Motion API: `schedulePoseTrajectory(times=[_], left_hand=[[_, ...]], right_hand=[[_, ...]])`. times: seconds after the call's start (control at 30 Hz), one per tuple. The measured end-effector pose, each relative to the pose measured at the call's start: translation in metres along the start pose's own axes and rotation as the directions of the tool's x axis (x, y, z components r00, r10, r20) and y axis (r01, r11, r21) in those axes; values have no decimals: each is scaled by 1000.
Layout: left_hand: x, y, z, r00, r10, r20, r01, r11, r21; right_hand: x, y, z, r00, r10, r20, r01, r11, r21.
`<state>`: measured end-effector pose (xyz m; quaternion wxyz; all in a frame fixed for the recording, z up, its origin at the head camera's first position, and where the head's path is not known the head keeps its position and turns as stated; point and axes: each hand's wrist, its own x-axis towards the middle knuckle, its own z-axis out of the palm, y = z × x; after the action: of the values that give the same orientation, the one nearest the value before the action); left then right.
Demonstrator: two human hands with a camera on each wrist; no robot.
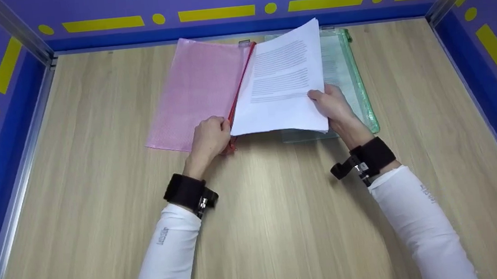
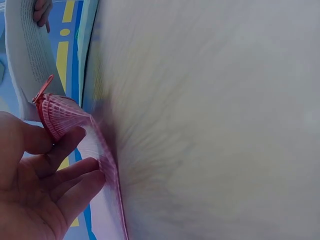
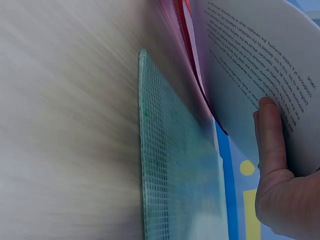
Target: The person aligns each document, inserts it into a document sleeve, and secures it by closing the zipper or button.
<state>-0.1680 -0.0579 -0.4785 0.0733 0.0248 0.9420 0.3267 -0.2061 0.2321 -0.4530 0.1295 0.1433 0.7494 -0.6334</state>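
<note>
From the head camera, the left hand (image 1: 210,138) pinches the near corner of the pink mesh pouch (image 1: 193,90) at its red zipper edge, the pouch lying flat on the wooden table (image 1: 255,211). The right hand (image 1: 332,104) grips a stack of printed sheets (image 1: 280,81) at its near right edge, its left side reaching the pouch's opening, above a green mesh pouch (image 1: 355,83). The left wrist camera shows thumb and fingers (image 2: 60,170) curled round the lifted pink mesh (image 2: 62,117). The right wrist camera shows fingers (image 3: 270,140) pressed under the sheets (image 3: 250,65), the green pouch (image 3: 175,175) beside them.
</note>
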Motion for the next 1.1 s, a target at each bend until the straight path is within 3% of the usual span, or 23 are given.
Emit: schedulePoseTrajectory(times=[0.2,0.37,0.6,0.93,1.1], left_hand=[[0,-1,-1,1000,6,-2,-6,1000,4],[0,-2,-1,998,56,-19,-55,998,39],[-3,-4,1,991,124,-54,-117,986,117],[-6,3,1,963,224,-151,-196,964,180],[-8,4,3,944,265,-195,-223,951,215]], right_hand=[[-1,-1,5,1000,2,-15,-2,1000,-9],[-6,-8,8,1000,-23,1,23,1000,-12],[-13,-18,10,997,-76,-3,75,989,-125],[-16,-24,12,998,-57,-7,55,985,-161],[-17,-25,15,998,-57,-17,54,991,-120]])
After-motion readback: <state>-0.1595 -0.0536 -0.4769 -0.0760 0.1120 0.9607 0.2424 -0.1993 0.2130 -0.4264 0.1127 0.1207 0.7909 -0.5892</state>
